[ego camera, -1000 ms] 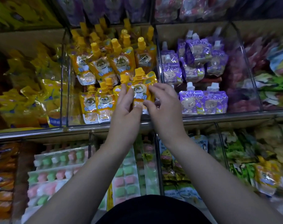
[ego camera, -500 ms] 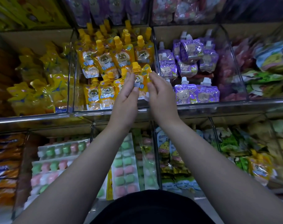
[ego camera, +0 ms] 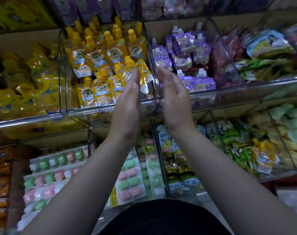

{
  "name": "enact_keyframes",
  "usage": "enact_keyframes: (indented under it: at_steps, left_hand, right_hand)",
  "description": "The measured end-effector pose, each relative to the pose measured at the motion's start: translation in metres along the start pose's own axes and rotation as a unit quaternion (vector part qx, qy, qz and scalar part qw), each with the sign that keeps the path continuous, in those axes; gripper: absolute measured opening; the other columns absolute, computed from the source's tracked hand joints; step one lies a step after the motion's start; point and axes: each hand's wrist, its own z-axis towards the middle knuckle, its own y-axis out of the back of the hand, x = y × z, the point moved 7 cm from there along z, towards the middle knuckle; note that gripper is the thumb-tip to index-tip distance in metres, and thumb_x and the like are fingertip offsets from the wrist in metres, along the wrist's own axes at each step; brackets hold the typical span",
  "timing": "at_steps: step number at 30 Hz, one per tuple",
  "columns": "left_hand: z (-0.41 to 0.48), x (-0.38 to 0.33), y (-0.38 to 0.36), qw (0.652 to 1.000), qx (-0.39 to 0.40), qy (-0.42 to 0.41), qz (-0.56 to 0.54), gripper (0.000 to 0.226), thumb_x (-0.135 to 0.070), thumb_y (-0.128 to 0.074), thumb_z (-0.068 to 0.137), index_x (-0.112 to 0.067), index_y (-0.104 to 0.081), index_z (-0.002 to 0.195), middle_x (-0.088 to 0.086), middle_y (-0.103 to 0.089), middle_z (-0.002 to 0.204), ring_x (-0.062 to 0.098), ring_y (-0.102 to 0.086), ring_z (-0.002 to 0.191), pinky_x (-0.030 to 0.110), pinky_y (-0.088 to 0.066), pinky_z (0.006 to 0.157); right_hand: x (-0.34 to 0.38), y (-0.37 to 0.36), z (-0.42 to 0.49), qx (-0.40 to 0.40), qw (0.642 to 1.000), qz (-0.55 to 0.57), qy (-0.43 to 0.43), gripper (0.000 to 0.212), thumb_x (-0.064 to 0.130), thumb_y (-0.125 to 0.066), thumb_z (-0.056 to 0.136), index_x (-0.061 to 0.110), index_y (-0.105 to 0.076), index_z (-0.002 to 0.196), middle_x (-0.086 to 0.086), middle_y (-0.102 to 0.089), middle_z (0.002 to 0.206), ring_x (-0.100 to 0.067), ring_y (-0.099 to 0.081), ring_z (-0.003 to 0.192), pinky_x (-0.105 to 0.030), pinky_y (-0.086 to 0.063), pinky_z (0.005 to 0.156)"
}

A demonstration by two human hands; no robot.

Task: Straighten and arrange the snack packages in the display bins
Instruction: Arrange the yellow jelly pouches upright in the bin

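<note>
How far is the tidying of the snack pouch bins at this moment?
Done: most orange pouches stand in upright rows. In hand: nothing is gripped; the left hand and right hand are open and flat near one tilted orange pouch. Left: straighten that pouch, then the jumbled purple pouches.

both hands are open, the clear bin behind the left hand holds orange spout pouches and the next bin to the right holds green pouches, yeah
No. The head view shows purple white-capped spout pouches in that next bin, not green. The left hand and right hand are indeed open, and the clear plastic bin behind the left hand holds orange spout pouches.
</note>
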Motion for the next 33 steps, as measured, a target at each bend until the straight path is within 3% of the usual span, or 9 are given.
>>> enact_keyframes:
  at_steps: [4,9,14,17,25,29,33]
  left_hand:
    - [-0.008,0.001,-0.016,1.0,0.019,0.005,-0.014,0.064,-0.041,-0.033,0.093,-0.021,-0.029,0.153,-0.014,-0.034,0.156,-0.002,-0.03,0.142,0.025,-0.024,0.117]
    - [-0.017,0.001,-0.038,0.999,0.013,0.007,-0.043,0.065,-0.041,-0.033,0.092,-0.022,-0.028,0.154,-0.012,-0.032,0.158,-0.001,-0.029,0.143,0.022,-0.025,0.114]
    - [-0.023,0.006,-0.07,0.999,-0.005,-0.003,-0.042,0.059,-0.039,-0.031,0.096,-0.023,-0.03,0.153,-0.015,-0.035,0.155,-0.002,-0.032,0.141,0.023,-0.027,0.112]
    - [-0.025,0.014,-0.094,0.999,-0.012,-0.002,-0.044,0.059,-0.04,-0.033,0.094,-0.024,-0.033,0.152,-0.021,-0.043,0.146,-0.004,-0.034,0.139,0.021,-0.029,0.108]
    - [-0.035,0.03,-0.157,0.998,-0.03,0.007,-0.056,0.059,-0.039,-0.032,0.095,-0.023,-0.032,0.152,-0.013,-0.038,0.154,-0.002,-0.033,0.14,0.024,-0.026,0.116]
    - [-0.041,0.046,-0.186,0.997,-0.043,0.012,-0.065,0.052,-0.031,-0.031,0.102,-0.018,-0.031,0.152,-0.009,-0.037,0.155,0.0,-0.034,0.141,0.028,-0.024,0.12]
    - [-0.047,0.064,-0.214,0.997,-0.045,0.02,-0.062,0.06,-0.037,-0.036,0.093,-0.022,-0.034,0.151,-0.014,-0.041,0.151,-0.001,-0.036,0.139,0.027,-0.025,0.118]
  right_hand:
    - [0.001,0.016,-0.011,-0.002,1.0,0.013,-0.004,0.041,0.033,-0.039,0.106,0.011,-0.056,0.136,0.003,-0.059,0.137,-0.002,-0.052,0.127,-0.012,-0.04,0.104]
    - [-0.002,0.035,-0.015,0.014,1.0,0.012,0.0,0.04,0.034,-0.039,0.105,0.014,-0.056,0.135,0.003,-0.058,0.138,-0.003,-0.051,0.128,-0.02,-0.039,0.108]
    - [0.002,0.067,-0.01,0.045,0.999,0.014,0.0,0.041,0.035,-0.039,0.105,0.014,-0.056,0.135,0.004,-0.058,0.138,0.0,-0.051,0.128,-0.013,-0.039,0.104]
    - [0.001,0.093,-0.008,0.049,0.999,0.013,-0.001,0.043,0.034,-0.039,0.105,0.012,-0.055,0.137,0.003,-0.058,0.138,-0.001,-0.051,0.128,-0.017,-0.039,0.107]
    - [-0.009,0.157,0.003,0.06,0.998,0.03,-0.007,0.051,0.041,-0.041,0.1,0.009,-0.057,0.135,0.001,-0.061,0.136,-0.003,-0.053,0.126,-0.016,-0.041,0.105]
    - [-0.017,0.191,0.005,0.064,0.997,0.039,-0.012,0.042,0.039,-0.042,0.101,0.013,-0.059,0.13,0.002,-0.062,0.133,-0.003,-0.054,0.126,-0.017,-0.041,0.104]
    - [-0.027,0.222,0.005,0.069,0.997,0.04,-0.018,0.039,0.033,-0.041,0.103,0.012,-0.058,0.131,0.0,-0.062,0.133,-0.004,-0.055,0.124,-0.018,-0.042,0.104]
